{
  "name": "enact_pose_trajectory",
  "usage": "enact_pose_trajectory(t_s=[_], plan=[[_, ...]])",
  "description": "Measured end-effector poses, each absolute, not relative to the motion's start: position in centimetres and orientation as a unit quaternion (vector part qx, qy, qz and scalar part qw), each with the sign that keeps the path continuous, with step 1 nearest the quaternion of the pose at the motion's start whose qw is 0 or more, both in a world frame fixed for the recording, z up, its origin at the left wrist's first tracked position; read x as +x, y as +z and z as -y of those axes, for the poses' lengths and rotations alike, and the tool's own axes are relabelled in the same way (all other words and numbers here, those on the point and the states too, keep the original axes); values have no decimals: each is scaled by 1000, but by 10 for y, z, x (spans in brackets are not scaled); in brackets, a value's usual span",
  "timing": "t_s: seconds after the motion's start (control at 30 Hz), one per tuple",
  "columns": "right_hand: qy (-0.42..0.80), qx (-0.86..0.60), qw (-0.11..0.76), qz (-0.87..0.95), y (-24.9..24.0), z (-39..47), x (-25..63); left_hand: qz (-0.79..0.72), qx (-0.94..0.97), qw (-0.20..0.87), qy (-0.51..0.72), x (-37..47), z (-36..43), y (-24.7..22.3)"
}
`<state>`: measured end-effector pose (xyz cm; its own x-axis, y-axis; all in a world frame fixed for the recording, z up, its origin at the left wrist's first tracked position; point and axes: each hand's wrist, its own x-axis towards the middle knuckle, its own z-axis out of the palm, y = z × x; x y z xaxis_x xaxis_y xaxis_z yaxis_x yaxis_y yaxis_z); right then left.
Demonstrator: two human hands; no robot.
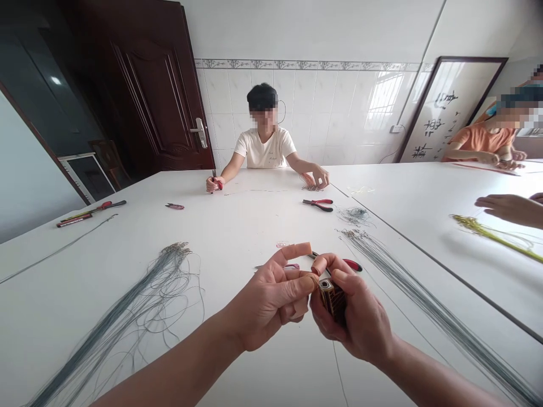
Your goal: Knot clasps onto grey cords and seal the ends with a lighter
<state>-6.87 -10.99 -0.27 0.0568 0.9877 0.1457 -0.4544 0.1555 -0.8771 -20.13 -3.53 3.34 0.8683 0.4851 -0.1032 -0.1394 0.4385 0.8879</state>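
Head | right hand [334,277]: one patterned block [334,302] | large grey bundles [139,284]: two

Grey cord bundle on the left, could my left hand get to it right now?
Probably yes: only tabletop and loose strands lie between your left hand and the grey cord bundle. That hand is pinching beside the patterned block, though, so it would need to come away first.
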Motion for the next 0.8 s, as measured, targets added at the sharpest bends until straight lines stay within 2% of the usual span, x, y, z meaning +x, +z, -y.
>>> enact_pose_trajectory(t_s=[0.8], plan=[[542, -332, 638, 434, -2, 112, -69, -157, 506, 831, 171, -202, 33, 31]])
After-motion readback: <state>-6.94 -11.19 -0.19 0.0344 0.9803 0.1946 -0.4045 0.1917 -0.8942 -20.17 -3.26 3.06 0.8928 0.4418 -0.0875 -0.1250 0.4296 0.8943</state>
